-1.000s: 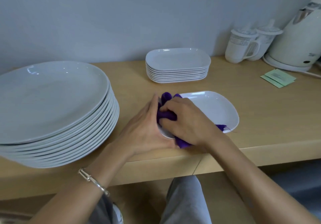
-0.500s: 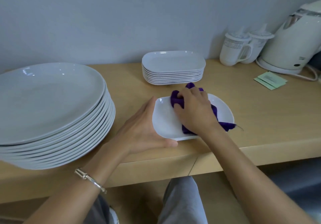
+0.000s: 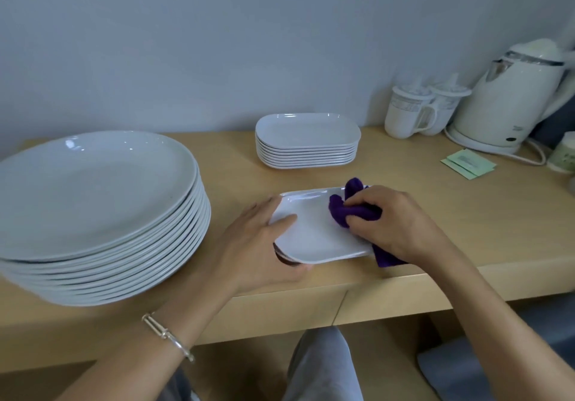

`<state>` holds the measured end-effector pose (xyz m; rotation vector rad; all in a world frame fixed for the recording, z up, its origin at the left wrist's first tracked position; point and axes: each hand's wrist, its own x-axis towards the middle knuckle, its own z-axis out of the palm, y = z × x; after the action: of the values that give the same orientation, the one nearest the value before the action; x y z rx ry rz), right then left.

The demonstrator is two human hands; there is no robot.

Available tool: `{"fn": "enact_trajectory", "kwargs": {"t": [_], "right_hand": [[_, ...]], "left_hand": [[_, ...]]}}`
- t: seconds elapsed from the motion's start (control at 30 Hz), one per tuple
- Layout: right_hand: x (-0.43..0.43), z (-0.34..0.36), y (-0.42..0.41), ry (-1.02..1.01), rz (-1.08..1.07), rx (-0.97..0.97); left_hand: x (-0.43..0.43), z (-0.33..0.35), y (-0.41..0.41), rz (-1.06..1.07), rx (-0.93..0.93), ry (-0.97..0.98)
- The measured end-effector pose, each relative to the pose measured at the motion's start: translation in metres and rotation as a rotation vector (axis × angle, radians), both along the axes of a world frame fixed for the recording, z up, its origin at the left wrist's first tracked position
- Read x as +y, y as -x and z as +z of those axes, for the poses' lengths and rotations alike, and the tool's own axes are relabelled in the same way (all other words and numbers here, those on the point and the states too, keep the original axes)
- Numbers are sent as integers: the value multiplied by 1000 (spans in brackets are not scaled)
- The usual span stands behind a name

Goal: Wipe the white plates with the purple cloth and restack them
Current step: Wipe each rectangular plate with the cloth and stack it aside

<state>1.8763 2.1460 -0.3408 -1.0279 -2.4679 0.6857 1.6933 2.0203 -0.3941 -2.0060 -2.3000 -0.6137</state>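
The wooden desk [image 3: 435,214] spans the middle of the frame from left to right. A stack of round white plates [image 3: 93,189] fills the left side. A white kettle [image 3: 510,105] stands on its base at the upper right. A stack of rectangular white plates [image 3: 306,139] sits at the upper centre, against the wall.

A single white plate [image 3: 314,229] of the rectangular kind lies near the desk's front edge, just right of centre and below the rectangular stack. A dark shadow shows under its lower-left corner, which appears raised off the desk. Half a second ago the plate lay flat.

The left hand [image 3: 252,245] grips the plate's left edge, with the thumb on the rim and the fingers curled beneath. Earlier it only lay against that edge. The right hand [image 3: 395,223] is closed around the purple cloth [image 3: 351,211] and presses it onto the right part of the plate. Half a second ago this hand and the cloth covered the plate's upper centre, so the plate's middle is now bare. One end of the cloth sticks up above the fingers, and another hangs over the plate's lower-right edge.

Two white mugs [image 3: 407,114] stand left of the kettle. Green sachets [image 3: 468,162] lie below them, at the right. A metal bracelet [image 3: 165,335] circles the left wrist at the lower left.
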Motion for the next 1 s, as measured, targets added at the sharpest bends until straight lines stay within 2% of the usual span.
{"fn": "enact_trajectory", "kwargs": {"t": [0.07, 0.13, 0.27, 0.3, 0.47, 0.6, 0.67, 0.8, 0.83, 0.9, 1.0], "right_hand": [[2, 8, -5, -41, -100, 129], [1, 18, -8, -63, -153, 258], [-9, 37, -8, -103, -174, 445], [-13, 40, -8, -130, -174, 488], [-28, 58, -8, -235, -144, 679], [-30, 57, 0, -233, -92, 615], [-27, 50, 5, -210, -77, 570], [-17, 33, 14, -128, -76, 453], [-14, 29, 16, -111, -77, 419], [-9, 21, 21, -83, -69, 354], [-6, 13, 28, -80, -44, 246]], "left_hand": [[1, -10, 1, -45, 136, -136], [2, -17, 4, -96, 191, -192], [0, -12, 12, -160, 265, -176], [-1, -7, 10, -155, 227, -157], [-1, 7, 7, 20, -280, -137], [5, 5, 11, 14, -824, -189], [8, 5, 12, 68, -967, -201], [12, 8, 19, 195, -1117, -107], [13, 11, 20, 221, -1129, -87], [18, 17, 19, 254, -1035, -71], [23, 29, 9, 293, -714, -43]]}}
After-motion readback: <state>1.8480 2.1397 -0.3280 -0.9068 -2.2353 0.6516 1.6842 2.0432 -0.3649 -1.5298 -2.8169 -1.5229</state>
